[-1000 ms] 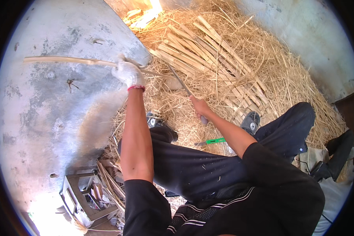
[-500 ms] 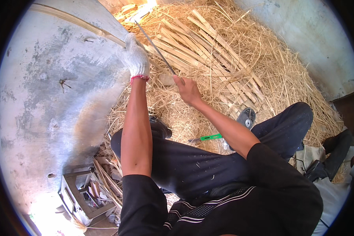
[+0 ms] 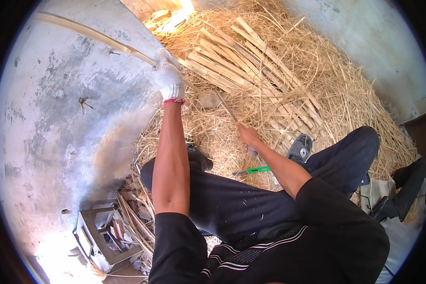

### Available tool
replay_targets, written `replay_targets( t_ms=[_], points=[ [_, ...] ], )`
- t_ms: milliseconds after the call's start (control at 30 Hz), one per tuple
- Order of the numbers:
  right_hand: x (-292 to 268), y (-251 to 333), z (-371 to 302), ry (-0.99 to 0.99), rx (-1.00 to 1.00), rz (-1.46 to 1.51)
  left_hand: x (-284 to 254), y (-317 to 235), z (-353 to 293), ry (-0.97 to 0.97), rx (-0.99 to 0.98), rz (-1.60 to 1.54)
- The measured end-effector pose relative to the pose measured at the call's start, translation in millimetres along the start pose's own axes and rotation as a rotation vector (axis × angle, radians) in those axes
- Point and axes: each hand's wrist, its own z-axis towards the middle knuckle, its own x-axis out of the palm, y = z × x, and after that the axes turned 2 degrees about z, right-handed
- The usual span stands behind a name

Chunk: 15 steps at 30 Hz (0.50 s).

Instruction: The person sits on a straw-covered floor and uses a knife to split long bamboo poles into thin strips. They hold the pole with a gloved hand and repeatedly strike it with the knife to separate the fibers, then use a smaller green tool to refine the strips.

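Observation:
A long pale bamboo strip (image 3: 94,34) runs from the upper left into my left hand (image 3: 168,78), which wears a white knitted glove with a red cuff. The gloved fingers are closed round the strip. On the near side of the glove, a short length of it seems to slant down to the right. My bare right hand (image 3: 249,136) is wrapped round the handle of a knife with a long narrow blade (image 3: 228,106). The blade points up and left, its tip below and to the right of the glove. Whether blade and strip touch, I cannot tell.
Many split bamboo strips (image 3: 258,66) lie in a bundle on a heap of thin shavings (image 3: 350,104). A green-handled cutter (image 3: 258,170) rests near my shoe (image 3: 299,148). At left are a stained wall (image 3: 47,118) and a small wooden frame (image 3: 97,236) with scraps inside.
My right hand has drawn the knife back toward me and a little right. The left hand with the strip has shifted slightly right and nearer, as the whole view shifted slightly.

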Motion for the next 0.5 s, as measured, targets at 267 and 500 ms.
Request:
replay_targets(
  t_ms=[267,500],
  points=[
    [26.7,54.5,-39.5,0.117,-0.225,0.061,-8.3,-19.0,1.0,-0.112,0.003,0.077],
    [37.1,36.1,-33.5,-0.012,-0.417,-0.213,-15.5,-21.2,5.3,-0.154,0.059,-0.022]
  ],
)
